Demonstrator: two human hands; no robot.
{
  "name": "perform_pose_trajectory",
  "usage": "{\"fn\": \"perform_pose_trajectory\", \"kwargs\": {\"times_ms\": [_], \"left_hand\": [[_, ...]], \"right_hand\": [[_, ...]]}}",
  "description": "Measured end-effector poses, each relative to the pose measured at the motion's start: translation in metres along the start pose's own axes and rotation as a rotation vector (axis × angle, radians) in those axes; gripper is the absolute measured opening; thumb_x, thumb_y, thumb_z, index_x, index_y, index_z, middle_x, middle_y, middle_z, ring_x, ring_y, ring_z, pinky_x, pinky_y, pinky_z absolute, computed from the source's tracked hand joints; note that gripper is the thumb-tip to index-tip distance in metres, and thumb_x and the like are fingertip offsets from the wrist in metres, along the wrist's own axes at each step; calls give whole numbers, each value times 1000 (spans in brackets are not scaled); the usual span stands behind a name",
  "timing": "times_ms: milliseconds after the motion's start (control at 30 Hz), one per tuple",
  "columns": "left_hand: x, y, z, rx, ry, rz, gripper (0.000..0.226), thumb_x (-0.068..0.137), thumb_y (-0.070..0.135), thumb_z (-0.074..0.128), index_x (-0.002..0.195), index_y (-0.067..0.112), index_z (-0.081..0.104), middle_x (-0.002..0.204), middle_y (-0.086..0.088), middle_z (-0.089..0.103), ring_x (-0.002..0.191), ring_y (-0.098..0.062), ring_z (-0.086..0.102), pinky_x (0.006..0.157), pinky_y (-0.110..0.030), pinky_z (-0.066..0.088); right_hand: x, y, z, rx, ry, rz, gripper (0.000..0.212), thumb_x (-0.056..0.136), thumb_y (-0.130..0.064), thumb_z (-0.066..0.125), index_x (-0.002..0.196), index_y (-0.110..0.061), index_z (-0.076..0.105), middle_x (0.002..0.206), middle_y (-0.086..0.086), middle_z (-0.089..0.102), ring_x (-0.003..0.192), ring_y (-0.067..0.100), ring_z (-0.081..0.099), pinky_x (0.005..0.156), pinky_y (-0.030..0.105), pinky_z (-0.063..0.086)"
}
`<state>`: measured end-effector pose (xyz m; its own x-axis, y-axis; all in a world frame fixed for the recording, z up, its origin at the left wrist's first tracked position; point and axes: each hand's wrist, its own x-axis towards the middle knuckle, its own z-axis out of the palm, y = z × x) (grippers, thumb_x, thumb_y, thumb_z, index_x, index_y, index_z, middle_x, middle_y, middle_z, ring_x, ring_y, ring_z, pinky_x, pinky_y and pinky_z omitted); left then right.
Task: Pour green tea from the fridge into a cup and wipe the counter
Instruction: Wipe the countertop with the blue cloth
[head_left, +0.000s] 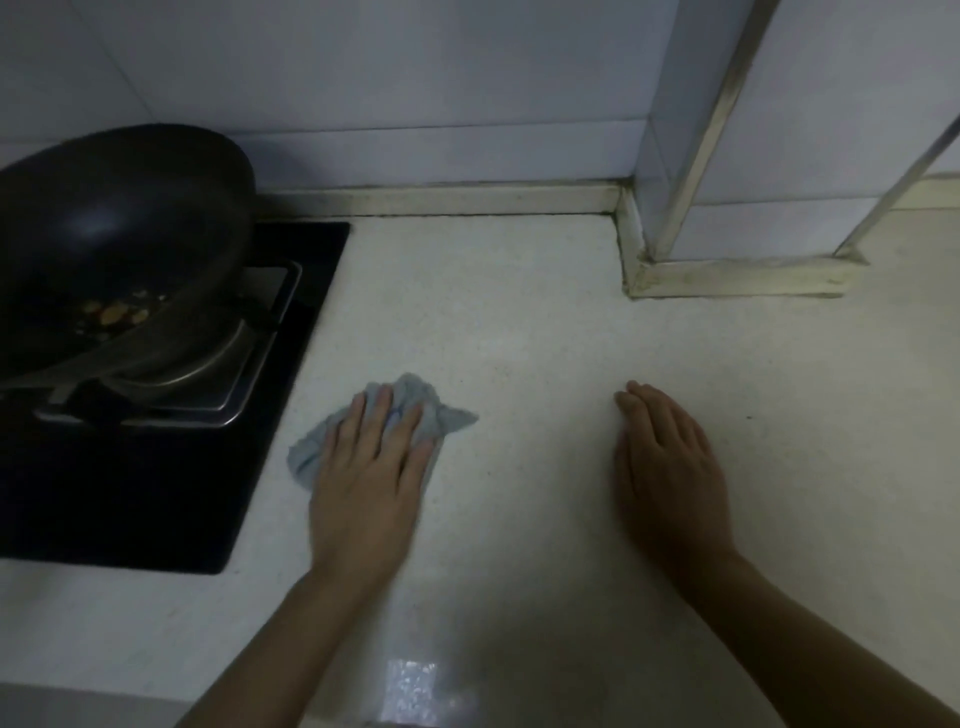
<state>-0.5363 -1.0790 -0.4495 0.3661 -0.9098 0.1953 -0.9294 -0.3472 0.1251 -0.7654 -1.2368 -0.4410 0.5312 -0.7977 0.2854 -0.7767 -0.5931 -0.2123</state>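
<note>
Blue-grey cloth (441, 415) lies crumpled on the pale surface (519, 322), lower centre-left of frame, just right of the stove. Left hand (369, 467) lies flat on top of it, fingers straight and pressing down, grip released, nothing clenched. Right hand (670, 462) lies palm-down on the bare surface at lower centre-right, fingers together and straight, grip released, holding nothing, well apart from the cloth. Black wok (119, 218) sits tilted on the metal burner stand (249, 332) at upper left, with orange-yellow food bits (119, 312) in its bottom. Black glass stove (156, 493) is set into the surface. White tiled wall (415, 78) behind; tiled pillar (727, 130) at upper right.
</note>
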Motion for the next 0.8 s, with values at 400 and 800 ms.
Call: {"fn": "perform_pose_trajectory", "kwargs": {"times_ms": [400,800], "left_hand": [[-91,68,-14,-62,-128,174,49,105,46,27,152,33,29,163,5,13,151,-12,7,122,-37,8],[-91,121,-5,-32,-100,22,52,103,38,22,153,24,25,162,-8,17,150,-29,11,119,-51,20]], "right_hand": [[-10,-13,-20,6,-17,-75,43,98,-17,35,133,2,51,139,21,51,131,33,47,113,43,33],[-75,-55,-24,52,-27,-133,40,89,-8,59,128,2,57,132,20,58,125,31,54,107,42,41]]}}
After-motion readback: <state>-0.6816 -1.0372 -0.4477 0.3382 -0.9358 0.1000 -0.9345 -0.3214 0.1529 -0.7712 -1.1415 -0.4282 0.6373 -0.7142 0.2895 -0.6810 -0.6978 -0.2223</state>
